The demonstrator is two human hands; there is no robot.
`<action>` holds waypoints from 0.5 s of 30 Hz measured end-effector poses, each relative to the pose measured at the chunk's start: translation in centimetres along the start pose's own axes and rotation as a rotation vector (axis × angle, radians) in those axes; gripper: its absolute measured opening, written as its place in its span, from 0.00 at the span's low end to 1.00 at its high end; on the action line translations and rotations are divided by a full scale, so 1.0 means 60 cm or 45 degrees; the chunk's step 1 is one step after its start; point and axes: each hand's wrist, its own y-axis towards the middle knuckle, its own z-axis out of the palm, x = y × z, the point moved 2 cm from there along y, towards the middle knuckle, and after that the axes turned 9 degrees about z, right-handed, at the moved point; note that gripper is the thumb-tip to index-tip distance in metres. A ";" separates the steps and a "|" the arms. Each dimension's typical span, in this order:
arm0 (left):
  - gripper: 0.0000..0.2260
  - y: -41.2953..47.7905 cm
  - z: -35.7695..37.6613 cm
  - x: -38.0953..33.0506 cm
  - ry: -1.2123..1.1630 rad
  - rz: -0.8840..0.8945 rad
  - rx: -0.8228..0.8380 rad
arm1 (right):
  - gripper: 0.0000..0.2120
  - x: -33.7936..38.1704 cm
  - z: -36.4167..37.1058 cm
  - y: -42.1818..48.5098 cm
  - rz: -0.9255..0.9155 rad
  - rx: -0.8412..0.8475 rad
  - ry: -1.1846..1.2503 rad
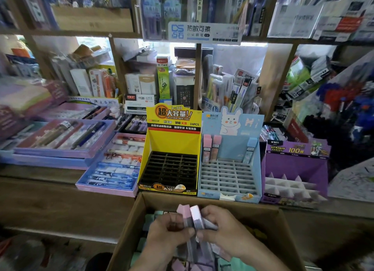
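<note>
Both hands meet over an open cardboard box [129, 226] at the bottom centre. My left hand [168, 228] and my right hand [220, 224] together grip a small bunch of pink-capped lead cases [192, 216], fingers curled round them. More pastel cases lie inside the box beneath my hands, partly hidden. On the shelf behind stands a blue rabbit display box [228, 175] with a grey slot grid; three cases [211, 149] stand in its back row. Left of it a yellow display box [170, 169] holds a black slot grid with nothing visible in it.
A purple display box [295, 169] with white dividers stands at the right. Purple and blue pen trays [109, 169] lie at the left on the wooden shelf [50, 191]. Behind rise cubbies crowded with packaged stationery.
</note>
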 end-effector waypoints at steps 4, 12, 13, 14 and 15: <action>0.12 -0.008 0.005 -0.010 -0.080 -0.024 0.018 | 0.14 0.006 -0.004 -0.008 -0.054 0.009 0.118; 0.11 -0.022 0.029 -0.023 -0.487 -0.198 0.105 | 0.17 0.018 0.006 -0.016 -0.151 0.094 0.528; 0.10 -0.025 0.035 -0.026 -0.541 -0.231 0.143 | 0.17 0.020 0.009 -0.016 -0.170 0.095 0.559; 0.11 -0.027 0.039 -0.027 -0.581 -0.238 0.160 | 0.17 0.021 0.011 -0.016 -0.194 0.092 0.578; 0.13 -0.028 0.043 -0.027 -0.607 -0.231 0.161 | 0.16 0.023 0.012 -0.017 -0.216 0.088 0.587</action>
